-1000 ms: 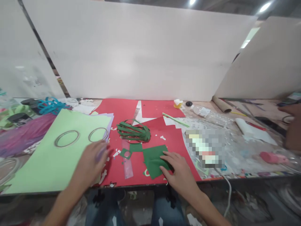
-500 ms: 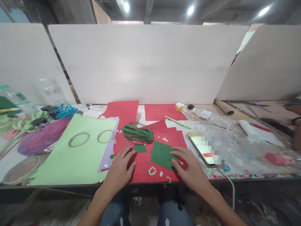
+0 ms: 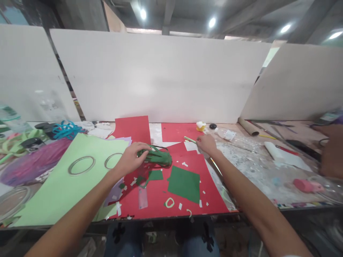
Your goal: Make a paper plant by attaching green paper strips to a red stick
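Note:
My left hand is closed on the left end of a bundle of dark green paper strips, which lies over red paper. My right hand reaches farther back, its fingers closed round the right end of some thin light green strips. Between my forearms a dark green square and a smaller green piece lie flat on the red sheet. A light green ring and white scraps are near the front edge.
Light green paper with two metal rings lies at the left, beside a pink bag. A plastic bottle, cardboard tube and pink object are at the right. Another person's hand shows at the right edge.
My left hand has moved up from the red paper and taken hold of the green bundle. My right hand has left the green square and gone back to the light green strips, gripping them.

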A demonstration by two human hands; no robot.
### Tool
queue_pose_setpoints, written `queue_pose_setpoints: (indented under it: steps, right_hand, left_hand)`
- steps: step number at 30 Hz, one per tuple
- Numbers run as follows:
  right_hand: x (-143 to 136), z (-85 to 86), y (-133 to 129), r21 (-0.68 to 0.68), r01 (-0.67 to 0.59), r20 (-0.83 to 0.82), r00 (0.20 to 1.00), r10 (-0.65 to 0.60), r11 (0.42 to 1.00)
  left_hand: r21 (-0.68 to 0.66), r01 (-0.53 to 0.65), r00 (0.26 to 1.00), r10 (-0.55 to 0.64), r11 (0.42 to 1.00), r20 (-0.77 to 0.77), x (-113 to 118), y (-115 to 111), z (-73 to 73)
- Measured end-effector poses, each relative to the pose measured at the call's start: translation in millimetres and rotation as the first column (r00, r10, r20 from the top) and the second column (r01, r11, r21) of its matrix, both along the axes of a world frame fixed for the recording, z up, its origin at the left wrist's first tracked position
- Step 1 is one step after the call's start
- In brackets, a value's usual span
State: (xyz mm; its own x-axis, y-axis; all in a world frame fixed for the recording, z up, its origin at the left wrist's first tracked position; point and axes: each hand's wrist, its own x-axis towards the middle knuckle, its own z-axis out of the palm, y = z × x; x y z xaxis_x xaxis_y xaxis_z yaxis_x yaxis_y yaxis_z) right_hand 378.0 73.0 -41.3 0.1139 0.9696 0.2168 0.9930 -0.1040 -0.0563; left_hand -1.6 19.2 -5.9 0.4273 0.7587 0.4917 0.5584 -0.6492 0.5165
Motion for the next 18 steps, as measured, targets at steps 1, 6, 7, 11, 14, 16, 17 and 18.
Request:
queue_pose_setpoints:
  steps: [1,6,7,11,14,16,17,18]
  right_hand:
    - [0,-3.1,1,-0.004,0.004,0.015,1.0,-0.004,1.0]
    - [-4,-8.7,-1,-0.01,0.002,0.051,0.999,-0.001,1.0]
    - [-6,-7.6,-2,-0.011,-0.008,0.054,0.999,0.009,1.0]
    - [-7,6.5,-4,0.036,-0.038,0.053,0.998,0.036,0.999]
    - [-9,25.1,-7,0.118,-0.025,0.035,0.999,0.021,0.993]
    - [-16,39.4,-15,0.226,-0.055,-0.027,0.998,0.062,0.973]
    - [-21,46.9,-22,0.288,-0.097,-0.082,0.989,0.125,0.953]
    - [-28,54.4,-33,0.331,-0.161,-0.139,0.966,0.217,0.93]
  left_hand:
    - [-0.009,-0.033,0.998,0.033,0.999,0.048,3,2,-0.9]
    - [-0.012,-0.126,0.99,0.127,0.992,0.06,-3,18,4.3]
    - [-0.012,-0.154,0.987,0.154,0.988,0.037,-13,24,8.9]
    - [-0.102,-0.271,0.957,0.257,0.957,-0.135,-77,57,25.8]
    - [-0.136,-0.361,0.889,0.297,0.923,-0.349,-134,62,14.6]
    - [-0.172,-0.39,0.817,0.254,0.905,-0.517,-161,50,-7.2]
    - [-0.167,-0.424,0.769,0.257,0.89,-0.585,-170,41,-19.9]
    - [-0.174,-0.44,0.733,0.24,0.881,-0.637,-175,31,-31.9]
